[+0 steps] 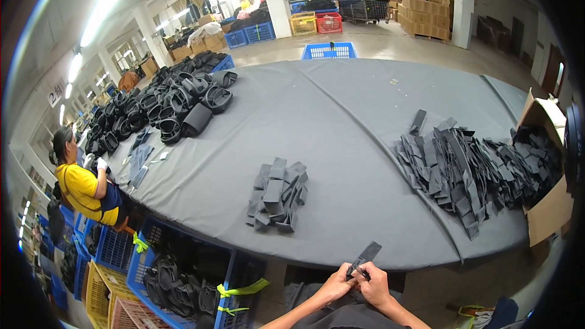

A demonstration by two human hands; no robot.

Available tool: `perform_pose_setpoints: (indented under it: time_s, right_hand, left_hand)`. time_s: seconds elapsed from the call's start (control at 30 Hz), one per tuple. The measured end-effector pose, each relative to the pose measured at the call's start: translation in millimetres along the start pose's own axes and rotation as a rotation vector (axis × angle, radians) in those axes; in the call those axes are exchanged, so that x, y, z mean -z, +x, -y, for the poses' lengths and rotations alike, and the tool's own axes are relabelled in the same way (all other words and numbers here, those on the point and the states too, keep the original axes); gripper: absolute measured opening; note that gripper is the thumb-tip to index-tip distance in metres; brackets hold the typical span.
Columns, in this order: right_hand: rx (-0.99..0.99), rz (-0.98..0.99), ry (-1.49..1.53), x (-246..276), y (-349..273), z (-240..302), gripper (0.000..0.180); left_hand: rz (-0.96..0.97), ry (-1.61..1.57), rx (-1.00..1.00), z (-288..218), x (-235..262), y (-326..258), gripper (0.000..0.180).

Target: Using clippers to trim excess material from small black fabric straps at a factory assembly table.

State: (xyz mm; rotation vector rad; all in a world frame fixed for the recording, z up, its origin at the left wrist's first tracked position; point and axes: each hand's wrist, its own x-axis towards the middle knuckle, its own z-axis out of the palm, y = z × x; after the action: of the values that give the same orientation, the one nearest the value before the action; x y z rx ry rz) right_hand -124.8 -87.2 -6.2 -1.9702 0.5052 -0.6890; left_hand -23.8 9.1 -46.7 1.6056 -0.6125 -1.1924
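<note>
A dark grey fabric strip [369, 251] is pinched between my two hands at the table's near edge, its free end pointing up and away. My left hand [336, 285] closes on its lower end. My right hand [375, 286] is closed beside it, fingers against the same piece; a small dark part between the fingers is too small to name. Ahead and to the left lies a small heap of similar strips [275, 196]. Farther right, a larger heap of strips [454, 167] spreads out from an open cardboard box [551, 210].
A grey cloth covers the wide table [341, 128]. Black padded pieces [183, 106] are piled at the far left. A person in yellow [85, 186] works at the left edge. Blue crates [137, 271] with black pieces stand at lower left; another blue crate [329, 50] sits beyond the table.
</note>
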Motion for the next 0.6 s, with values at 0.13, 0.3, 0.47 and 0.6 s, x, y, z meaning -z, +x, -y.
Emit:
perform_pose_setpoints:
  time_s: [0.13, 0.3, 0.47, 0.6]
  right_hand:
    - [-0.150, 0.026, 0.094, 1.0, 0.1, -5.0, 0.011]
    - [-0.201, 0.047, 0.108, -1.4, 3.2, -12.1, 0.011]
    - [-0.153, 0.025, 0.116, -1.6, -2.0, -15.4, 0.013]
    - [-0.237, 0.019, 0.104, 3.0, -9.5, -3.2, 0.021]
  left_hand:
    - [0.015, -0.055, 0.084, -3.5, 4.1, 2.5, 0.039]
    - [0.009, -0.036, 0.101, -10.5, 5.8, 6.4, 0.026]
    - [0.015, -0.054, 0.106, -16.0, 3.1, -1.2, 0.028]
    - [0.027, -0.021, 0.126, -17.6, -1.2, -10.9, 0.029]
